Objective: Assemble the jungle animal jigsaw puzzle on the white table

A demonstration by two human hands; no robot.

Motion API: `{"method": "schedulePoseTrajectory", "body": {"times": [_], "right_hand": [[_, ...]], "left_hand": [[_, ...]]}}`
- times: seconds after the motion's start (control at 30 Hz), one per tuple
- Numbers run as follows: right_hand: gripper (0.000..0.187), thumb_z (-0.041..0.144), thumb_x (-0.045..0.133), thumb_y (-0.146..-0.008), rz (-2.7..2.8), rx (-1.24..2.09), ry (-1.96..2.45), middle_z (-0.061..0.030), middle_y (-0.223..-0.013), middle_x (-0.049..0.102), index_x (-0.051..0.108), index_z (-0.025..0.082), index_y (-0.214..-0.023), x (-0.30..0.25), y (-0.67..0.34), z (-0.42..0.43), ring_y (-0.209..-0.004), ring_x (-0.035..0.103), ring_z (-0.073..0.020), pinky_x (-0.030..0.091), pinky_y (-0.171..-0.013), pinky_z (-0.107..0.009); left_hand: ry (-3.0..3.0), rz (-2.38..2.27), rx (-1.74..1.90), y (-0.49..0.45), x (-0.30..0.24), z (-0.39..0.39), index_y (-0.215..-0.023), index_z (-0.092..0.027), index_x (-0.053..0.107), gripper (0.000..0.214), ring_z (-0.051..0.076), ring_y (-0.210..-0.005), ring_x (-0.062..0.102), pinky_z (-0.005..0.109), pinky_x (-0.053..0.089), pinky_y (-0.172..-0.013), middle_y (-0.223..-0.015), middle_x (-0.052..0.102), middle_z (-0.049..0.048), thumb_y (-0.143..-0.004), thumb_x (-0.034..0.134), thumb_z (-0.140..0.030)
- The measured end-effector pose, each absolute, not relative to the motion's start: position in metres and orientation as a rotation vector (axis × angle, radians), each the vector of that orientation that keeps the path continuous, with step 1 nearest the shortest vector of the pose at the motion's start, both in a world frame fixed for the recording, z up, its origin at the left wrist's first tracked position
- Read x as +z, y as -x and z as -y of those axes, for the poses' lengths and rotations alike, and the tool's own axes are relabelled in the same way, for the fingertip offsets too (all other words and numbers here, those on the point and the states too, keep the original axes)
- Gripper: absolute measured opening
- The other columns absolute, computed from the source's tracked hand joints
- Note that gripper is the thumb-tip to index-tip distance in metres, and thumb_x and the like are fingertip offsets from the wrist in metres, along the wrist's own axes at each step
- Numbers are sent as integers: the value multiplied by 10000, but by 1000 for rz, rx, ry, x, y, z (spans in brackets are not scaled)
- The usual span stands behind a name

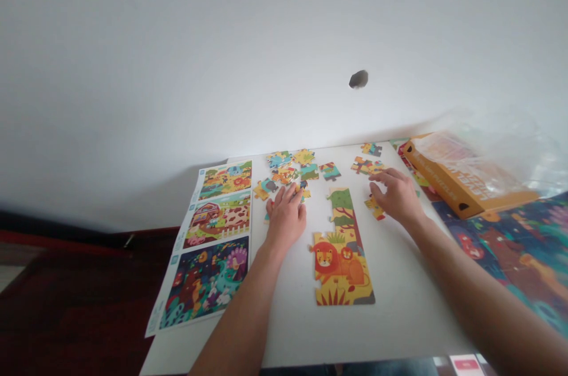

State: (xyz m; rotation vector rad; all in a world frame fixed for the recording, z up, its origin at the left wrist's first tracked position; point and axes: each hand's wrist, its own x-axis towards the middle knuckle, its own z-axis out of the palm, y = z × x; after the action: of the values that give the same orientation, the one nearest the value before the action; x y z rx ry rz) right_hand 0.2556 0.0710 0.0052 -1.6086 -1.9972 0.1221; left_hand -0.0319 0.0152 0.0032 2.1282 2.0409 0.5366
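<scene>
My left hand (287,217) lies with spread fingers on loose puzzle pieces, its fingertips touching a yellow piece and partly hiding others. Just beyond it is a cluster of loose jigsaw pieces (309,172). My right hand (398,197) is bent, thumb and forefinger apart, nothing visible between them. Below its thumb lies a yellow puzzle piece (375,208), partly covered; whether the hand touches it I cannot tell. Other pieces (364,165) lie just past its fingertips. Between my forearms sits a joined puzzle section (344,266) with lions, trees and yellow grass.
At the left edge of the white table (293,329) lies a reference sheet (217,216) with three printed pictures. An orange puzzle box (444,184) with clear plastic wrap (497,139) rests at the right, beside a dark assembled puzzle (515,252). A white wall (266,68) rises behind.
</scene>
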Motion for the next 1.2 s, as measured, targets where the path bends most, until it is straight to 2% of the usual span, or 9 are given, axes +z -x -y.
{"method": "schedulePoseTrajectory", "body": {"times": [0.13,0.27,0.33,0.43,0.53,0.7,0.93,1.2], "right_hand": [[226,279,540,-854,2138,315,1493,-31,-776,697,732,200,-945,9,-254,-69,-705,636,-177,457,-761,-306],[206,274,550,-858,2260,255,1527,-32,-807,710,744,234,-915,8,-251,-67,-821,645,-206,397,-801,-339],[210,266,541,-868,2261,215,1558,-39,-834,716,744,239,-916,7,-251,-67,-860,641,-216,374,-797,-347],[219,263,528,-883,2246,190,1573,-49,-857,717,743,233,-913,7,-252,-68,-870,637,-218,362,-779,-347],[218,288,540,-884,2263,200,1555,-58,-868,712,744,230,-934,8,-252,-68,-889,635,-223,369,-779,-345],[217,313,579,-865,2352,229,1433,-65,-887,693,746,242,-984,11,-248,-64,-898,622,-230,399,-801,-349],[251,303,576,-880,2417,299,1245,-73,-930,670,729,238,-1068,15,-240,-59,-892,593,-220,411,-857,-367],[215,296,583,-892,2470,374,1179,-73,-950,652,745,242,-1021,17,-233,-53,-906,578,-215,401,-867,-371]], "left_hand": [[-2154,-2015,610,32,5,-14,-1252,-270,651,378,326,-1406,409,641,297,-1130,-1476,525,51,-898,539,-201],[-2338,-1635,737,29,15,-10,-1219,-273,676,335,258,-1420,406,524,319,-1179,-1412,590,17,-910,559,-222],[-2425,-1376,699,25,19,-5,-1239,-270,672,341,248,-1444,370,488,318,-1192,-1428,576,14,-910,584,-256],[-2456,-1183,549,18,23,0,-1254,-289,664,364,276,-1477,307,539,270,-1202,-1489,510,10,-892,628,-285],[-2431,-1153,471,14,24,3,-1257,-310,656,366,279,-1470,322,579,215,-1203,-1483,518,17,-893,634,-277],[-2386,-1137,424,15,26,2,-1284,-313,634,394,266,-1437,386,569,169,-1209,-1475,527,37,-891,643,-288],[-2383,-1131,420,15,24,3,-1291,-315,622,402,253,-1440,382,569,120,-1222,-1495,504,21,-892,638,-274],[-2397,-1115,398,13,25,5,-1290,-330,621,399,271,-1444,373,608,130,-1211,-1486,514,20,-896,627,-264]]}}
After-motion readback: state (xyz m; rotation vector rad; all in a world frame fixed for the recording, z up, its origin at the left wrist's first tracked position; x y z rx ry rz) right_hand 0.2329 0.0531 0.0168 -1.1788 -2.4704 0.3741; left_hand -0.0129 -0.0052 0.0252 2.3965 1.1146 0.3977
